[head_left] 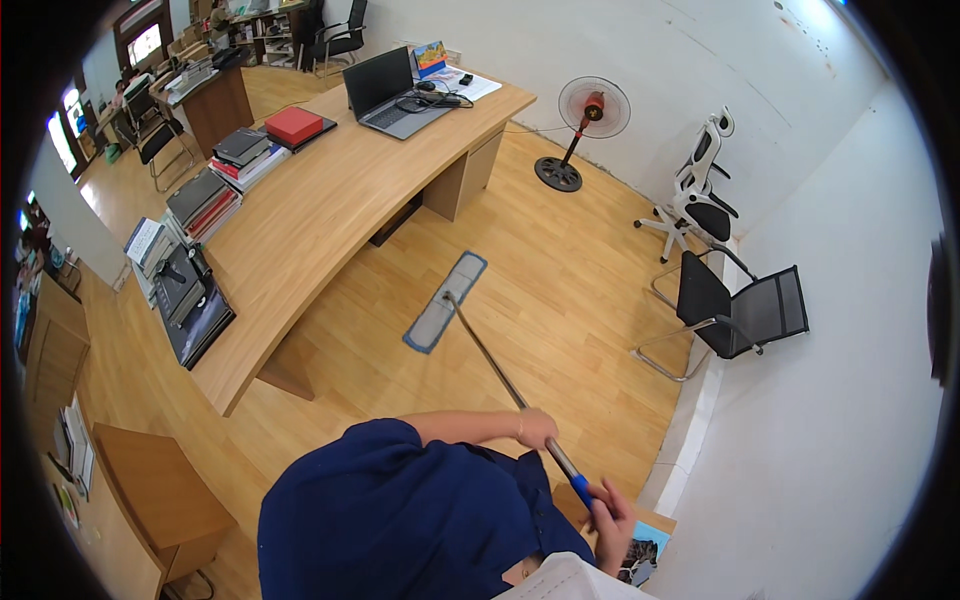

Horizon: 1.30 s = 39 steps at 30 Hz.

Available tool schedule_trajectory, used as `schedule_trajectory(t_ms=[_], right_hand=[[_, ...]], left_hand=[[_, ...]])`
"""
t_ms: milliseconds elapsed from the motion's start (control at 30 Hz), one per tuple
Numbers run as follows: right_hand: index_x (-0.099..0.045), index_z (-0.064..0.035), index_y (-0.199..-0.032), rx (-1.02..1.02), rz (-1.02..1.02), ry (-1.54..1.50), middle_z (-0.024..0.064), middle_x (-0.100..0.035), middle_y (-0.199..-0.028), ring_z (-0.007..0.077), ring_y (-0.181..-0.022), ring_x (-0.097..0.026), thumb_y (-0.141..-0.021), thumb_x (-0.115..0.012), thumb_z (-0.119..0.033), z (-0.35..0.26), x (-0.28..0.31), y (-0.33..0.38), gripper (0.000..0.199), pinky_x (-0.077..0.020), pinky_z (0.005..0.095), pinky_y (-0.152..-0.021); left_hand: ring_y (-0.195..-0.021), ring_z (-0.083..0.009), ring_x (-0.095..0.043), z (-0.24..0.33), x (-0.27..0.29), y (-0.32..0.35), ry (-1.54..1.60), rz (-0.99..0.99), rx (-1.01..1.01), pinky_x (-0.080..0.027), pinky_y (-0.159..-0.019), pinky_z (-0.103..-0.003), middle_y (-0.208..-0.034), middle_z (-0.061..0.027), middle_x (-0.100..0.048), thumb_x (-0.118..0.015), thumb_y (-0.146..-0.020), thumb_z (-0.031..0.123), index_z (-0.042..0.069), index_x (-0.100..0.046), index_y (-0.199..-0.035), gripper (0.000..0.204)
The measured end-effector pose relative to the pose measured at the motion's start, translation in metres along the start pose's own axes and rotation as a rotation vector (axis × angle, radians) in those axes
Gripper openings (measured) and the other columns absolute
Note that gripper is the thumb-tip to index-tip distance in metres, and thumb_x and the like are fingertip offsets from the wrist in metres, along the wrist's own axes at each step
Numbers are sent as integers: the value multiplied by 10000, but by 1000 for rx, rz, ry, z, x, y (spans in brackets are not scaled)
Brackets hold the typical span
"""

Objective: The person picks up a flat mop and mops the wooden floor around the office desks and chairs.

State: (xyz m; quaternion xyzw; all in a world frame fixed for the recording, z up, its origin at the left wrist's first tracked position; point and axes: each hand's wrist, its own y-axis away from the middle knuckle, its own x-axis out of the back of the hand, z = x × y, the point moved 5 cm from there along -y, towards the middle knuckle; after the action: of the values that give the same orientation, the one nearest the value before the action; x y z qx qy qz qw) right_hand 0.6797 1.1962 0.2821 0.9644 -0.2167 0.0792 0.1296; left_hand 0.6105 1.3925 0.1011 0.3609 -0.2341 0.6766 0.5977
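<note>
A flat mop (497, 372) reaches diagonally from my body out over the wood floor. Its long grey head (432, 318), edged in blue, lies flat on the boards beside the desk. My left hand (537, 428) is closed around the metal pole partway up. Farther up, at the blue grip near the pole's top end, my right hand (612, 520) is wrapped on the handle, its fingers partly seen. A dark blue sleeve covers my left upper arm.
A curved wooden desk (330, 215) bearing a laptop (385, 95), books and folders stands left of the mop head. A pedestal fan (580, 135), a white-framed swivel chair (697, 190) and a black chair (735, 305) line the wall. Another wooden cabinet (160, 490) is at lower left.
</note>
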Motion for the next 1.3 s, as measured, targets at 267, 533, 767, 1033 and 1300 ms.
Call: schedule_trajectory(t_ms=[267,533,767,1033,1300], right_hand=[[-598,-13,-1172,91,-259,140,67,-658,-1047,83,-857,-574,-835,-594,-44,30,-156,-91,338,-454,213,-766],[-620,-16,-1140,23,-230,84,68,-658,-1048,124,-959,-595,-837,-586,-3,46,-96,-67,305,-444,237,-853],[-629,3,-1092,-71,110,141,82,-669,-998,125,-882,-604,-795,-617,10,20,66,31,297,-470,240,-770],[-456,-58,-1320,-33,484,435,109,-672,-967,122,-747,-587,-888,-593,-124,0,235,206,459,-466,233,-672],[-501,-51,-1281,-24,845,604,93,-639,-796,155,-633,-533,-926,-530,-152,-28,287,295,370,-461,276,-652]], left_hand=[[-814,-296,-623,-155,41,82,-270,130,266,-469,-726,-426,-780,-90,-653,-656,-690,299,152,-653,-705,147],[-835,-281,-615,-100,16,58,-242,162,272,-443,-758,-420,-782,-76,-650,-651,-713,279,158,-652,-720,121],[-641,-343,-605,42,-46,-26,-49,82,-103,-460,-577,-442,-652,-130,-615,-627,-682,222,110,-612,-642,120],[-642,-336,-578,254,-90,-74,307,-14,-578,-431,-551,-441,-650,-103,-591,-723,-650,314,108,-560,-652,262],[-648,-351,-583,223,-153,-82,384,-59,-298,-437,-557,-456,-652,-125,-590,-696,-659,314,109,-583,-650,234]])
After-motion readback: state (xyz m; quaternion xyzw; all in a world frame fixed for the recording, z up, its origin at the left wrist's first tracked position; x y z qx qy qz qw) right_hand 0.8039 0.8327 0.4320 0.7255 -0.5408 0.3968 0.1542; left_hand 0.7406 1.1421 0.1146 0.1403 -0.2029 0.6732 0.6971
